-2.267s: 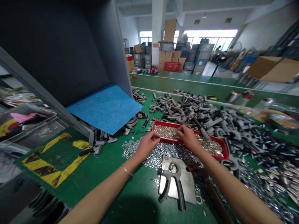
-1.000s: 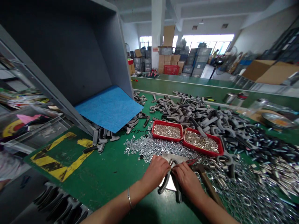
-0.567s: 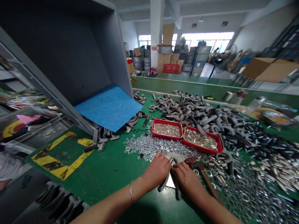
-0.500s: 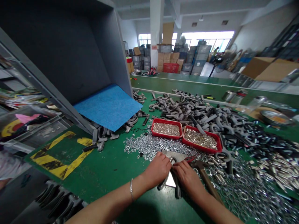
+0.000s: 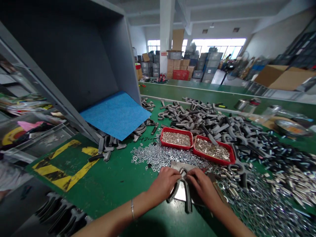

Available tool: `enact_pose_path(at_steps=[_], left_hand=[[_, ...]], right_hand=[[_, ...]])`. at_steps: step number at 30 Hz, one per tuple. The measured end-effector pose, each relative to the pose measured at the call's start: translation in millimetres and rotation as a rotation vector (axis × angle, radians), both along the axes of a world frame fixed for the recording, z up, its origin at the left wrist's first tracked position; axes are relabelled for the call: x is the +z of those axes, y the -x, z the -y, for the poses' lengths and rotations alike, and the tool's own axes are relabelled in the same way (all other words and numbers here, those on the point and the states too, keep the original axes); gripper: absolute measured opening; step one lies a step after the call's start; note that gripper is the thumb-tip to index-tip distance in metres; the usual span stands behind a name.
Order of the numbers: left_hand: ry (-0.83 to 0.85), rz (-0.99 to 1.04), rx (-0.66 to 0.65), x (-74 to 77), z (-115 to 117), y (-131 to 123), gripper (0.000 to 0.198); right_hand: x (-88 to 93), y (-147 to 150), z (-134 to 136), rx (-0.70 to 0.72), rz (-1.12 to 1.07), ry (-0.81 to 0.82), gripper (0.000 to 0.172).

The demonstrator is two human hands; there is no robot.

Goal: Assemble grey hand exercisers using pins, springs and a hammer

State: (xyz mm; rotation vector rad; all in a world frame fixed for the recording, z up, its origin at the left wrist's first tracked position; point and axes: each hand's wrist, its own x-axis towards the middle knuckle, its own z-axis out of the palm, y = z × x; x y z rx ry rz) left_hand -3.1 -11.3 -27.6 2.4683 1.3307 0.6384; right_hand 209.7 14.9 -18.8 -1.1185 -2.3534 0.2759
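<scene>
A grey forked handle tool (image 5: 188,197) with two dark-gripped legs lies over a shiny metal plate (image 5: 175,165), its legs spread toward me. My left hand (image 5: 163,184) is closed at the tool's upper end, thumb and fingertips pinched near its joint. On the other side, my right hand (image 5: 201,186) is also closed, its fingertips meeting at the same joint. Between the fingertips a small silver cylindrical piece (image 5: 182,170) shows at the top. Whether the fingers hold any smaller part is hidden.
Two red trays (image 5: 161,144) of small metal parts stand beyond my hands, amid loose nuts (image 5: 155,154). Grey handles (image 5: 190,118) are heaped behind. Rings (image 5: 256,207) and a wooden-handled tool (image 5: 220,192) lie right. A large grey bin (image 5: 118,59) with blue sheet (image 5: 116,115) stands left.
My right hand has shifted slightly right and up, its fingers lifting away from the tool's right leg. More of the tool and plate now shows. The left hand remains at the joint.
</scene>
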Motion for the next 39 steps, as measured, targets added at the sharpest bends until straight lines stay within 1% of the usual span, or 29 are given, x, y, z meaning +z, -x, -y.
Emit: enact_pose_path(at_steps=[2,5,9,12,15,18,20,23,27,32,36,39], left_hand=[[0.059,0.107,0.07,-1.5,-2,2,0.023],[0.07,0.214,0.156,-5.3,-4,7,0.019],[0.1,0.268,0.183,-10.3,1,15,0.015],[0.101,0.257,0.184,-7.4,-4,19,0.014],[0.043,0.241,0.18,3.9,-28,20,0.015],[-0.043,0.221,0.146,20.4,-64,14,0.015],[-0.096,0.164,0.121,30.3,-89,7,0.015],[-0.128,0.056,0.114,38.3,-121,-6,0.018],[-0.122,-0.02,0.13,36.7,-152,-18,0.019],[-0.116,-0.132,0.164,29.4,-181,-22,0.021],[-0.11,-0.232,0.215,25.2,-201,-22,0.022],[-0.109,-0.286,0.253,24.0,-208,-24,0.023]], right_hand=[[-0.2,0,3,0.0,-0.015,0.009,0.016],[-6.1,5,8,0.01,-0.01,-0.008,0.018],[-16.2,11,10,0.008,0.025,-0.063,0.019],[-20.9,12,9,0.019,0.077,-0.107,0.018],[-23.0,11,8,0.033,0.148,-0.146,0.015],[-22.0,12,9,0.039,0.229,-0.182,0.017],[-19.3,14,11,0.043,0.282,-0.204,0.021],[-13.5,17,14,0.045,0.358,-0.231,0.024],[-8.1,20,15,0.039,0.447,-0.239,0.023],[-9.4,23,15,-0.01,0.507,-0.222,0.018],[-9.4,26,17,-0.012,0.527,-0.211,0.018],[-8.8,29,19,-0.013,0.523,-0.203,0.017]])
